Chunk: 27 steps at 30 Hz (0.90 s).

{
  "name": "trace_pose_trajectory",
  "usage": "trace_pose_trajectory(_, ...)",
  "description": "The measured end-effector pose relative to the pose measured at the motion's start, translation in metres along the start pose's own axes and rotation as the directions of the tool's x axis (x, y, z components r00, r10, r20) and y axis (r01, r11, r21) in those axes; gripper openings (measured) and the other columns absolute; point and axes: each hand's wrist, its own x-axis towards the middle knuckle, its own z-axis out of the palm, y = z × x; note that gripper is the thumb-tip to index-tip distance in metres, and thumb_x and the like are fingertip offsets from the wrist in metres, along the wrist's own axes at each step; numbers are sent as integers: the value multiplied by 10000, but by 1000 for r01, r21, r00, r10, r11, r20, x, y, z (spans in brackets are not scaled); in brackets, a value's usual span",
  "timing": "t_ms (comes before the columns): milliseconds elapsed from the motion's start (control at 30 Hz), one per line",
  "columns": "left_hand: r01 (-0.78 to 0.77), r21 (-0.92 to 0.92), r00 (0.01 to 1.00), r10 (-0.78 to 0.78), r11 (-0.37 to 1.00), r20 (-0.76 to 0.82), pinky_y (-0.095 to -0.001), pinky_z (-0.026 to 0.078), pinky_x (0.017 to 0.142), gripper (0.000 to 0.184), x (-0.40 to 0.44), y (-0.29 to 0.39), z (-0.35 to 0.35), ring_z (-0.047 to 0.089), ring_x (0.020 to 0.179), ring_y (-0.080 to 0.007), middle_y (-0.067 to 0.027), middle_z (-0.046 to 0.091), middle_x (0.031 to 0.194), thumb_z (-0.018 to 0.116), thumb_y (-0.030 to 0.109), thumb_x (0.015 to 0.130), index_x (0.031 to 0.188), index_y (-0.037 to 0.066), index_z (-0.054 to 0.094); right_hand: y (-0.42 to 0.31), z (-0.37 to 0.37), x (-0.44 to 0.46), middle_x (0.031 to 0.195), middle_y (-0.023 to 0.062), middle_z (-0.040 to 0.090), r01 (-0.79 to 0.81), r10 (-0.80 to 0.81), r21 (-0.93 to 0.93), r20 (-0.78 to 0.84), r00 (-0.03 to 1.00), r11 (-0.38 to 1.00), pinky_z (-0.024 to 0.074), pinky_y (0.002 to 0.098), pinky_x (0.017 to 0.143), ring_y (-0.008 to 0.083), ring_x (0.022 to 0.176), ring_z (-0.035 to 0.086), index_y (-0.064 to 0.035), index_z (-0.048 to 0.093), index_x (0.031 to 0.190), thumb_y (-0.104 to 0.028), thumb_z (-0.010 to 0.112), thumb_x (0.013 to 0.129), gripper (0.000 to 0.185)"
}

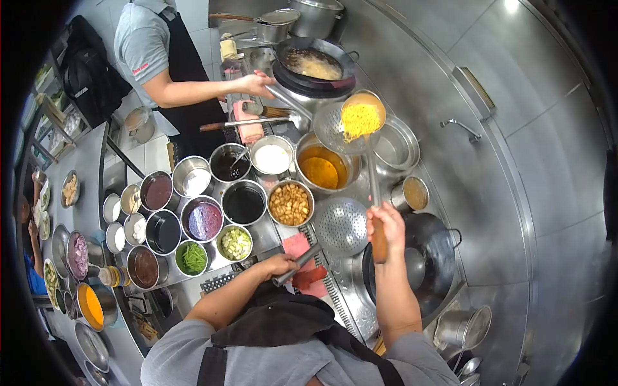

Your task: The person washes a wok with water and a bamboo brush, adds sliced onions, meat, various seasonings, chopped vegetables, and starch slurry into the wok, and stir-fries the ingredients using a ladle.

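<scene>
My right hand (388, 228) is closed round the wooden handle of a long ladle (372, 170), which reaches away from me. Yellow noodle-like strands (360, 120) fill its bowl, over a perforated skimmer (330, 127) held by a co-worker's hand (257, 84). Whether ladle and skimmer touch, I cannot tell. My left hand (278, 265) grips the thick metal handle of a second perforated skimmer (341, 226), its round dish lying right of the diced brown pieces. A pot of orange-brown oil (320, 168) stands just below the co-worker's skimmer.
Several pots of sauces and chopped vegetables, including a dark sauce (243, 202) and cut greens (192, 257), crowd the left side. A large wok (428, 257) sits by my right forearm. Another wok (313, 63) holds bubbling liquid beside the co-worker (145, 58). A tap (463, 130) juts from the steel wall.
</scene>
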Motion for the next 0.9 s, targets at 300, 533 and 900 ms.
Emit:
trace_pose_trajectory(300, 0, 87, 1000, 1, 996, -7, -283, 514, 544, 315, 15, 1, -15, 613, 659, -163, -92, 626, 816, 517, 166, 879, 1156, 16, 526, 46, -44, 24, 990, 255, 612, 148, -419, -924, -14, 908, 352, 478, 387, 784, 352, 876, 625, -7, 399, 1305, -29, 576, 759, 575)
trace_pose_trajectory(533, -70, 339, 993, 98, 938, -64, -321, 503, 474, 429, 29, -6, -12, 609, 548, -203, -122, 615, 771, 569, 66, 794, 1211, -3, 497, 48, -124, -55, 1116, 245, 572, 206, -724, -949, -31, 689, 237, 498, 420, 768, 393, 914, 600, -34, 415, 1305, 2, 574, 744, 584)
trace_pose_trajectory(900, -284, 867, 566, 802, 409, -192, -379, 512, 706, 295, -6, 10, 20, 653, 765, -306, -179, 656, 824, 623, 74, 760, 1044, -2, 608, 144, -212, -333, 881, 198, 626, -184, -357, -438, -866, 351, 880, 466, 340, 674, 215, 720, 588, -1, 404, 1321, -13, 535, 789, 549)
